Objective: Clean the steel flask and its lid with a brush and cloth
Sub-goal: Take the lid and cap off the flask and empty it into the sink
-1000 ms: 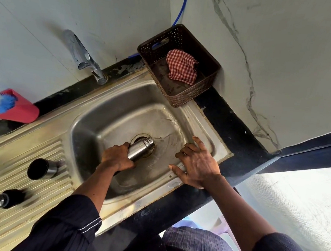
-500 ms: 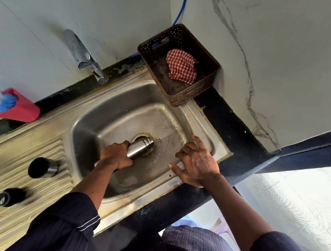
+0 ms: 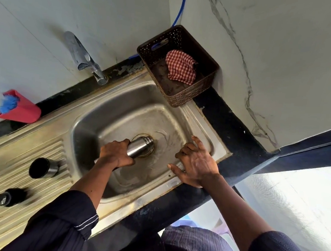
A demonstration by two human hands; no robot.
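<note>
Little had shifted since the earlier frame: the left hand [image 3: 116, 154] kept the steel flask [image 3: 139, 146] tipped, mouth toward the drain [image 3: 149, 153] of the sink [image 3: 86, 131], fingers wrapped round its body. The right hand [image 3: 196, 166] rested on the sink's front rim, fingers spread and holding nothing. Probable fault: wet steel in a one-handed grip could slip and strike the basin. The lid cup [image 3: 43, 167] sat on the ribbed drainboard near the left forearm, where a withdrawing elbow could knock it. The brush [image 3: 7, 103] and cloth [image 3: 180, 67] lay well apart, which would oblige a long reach.
</note>
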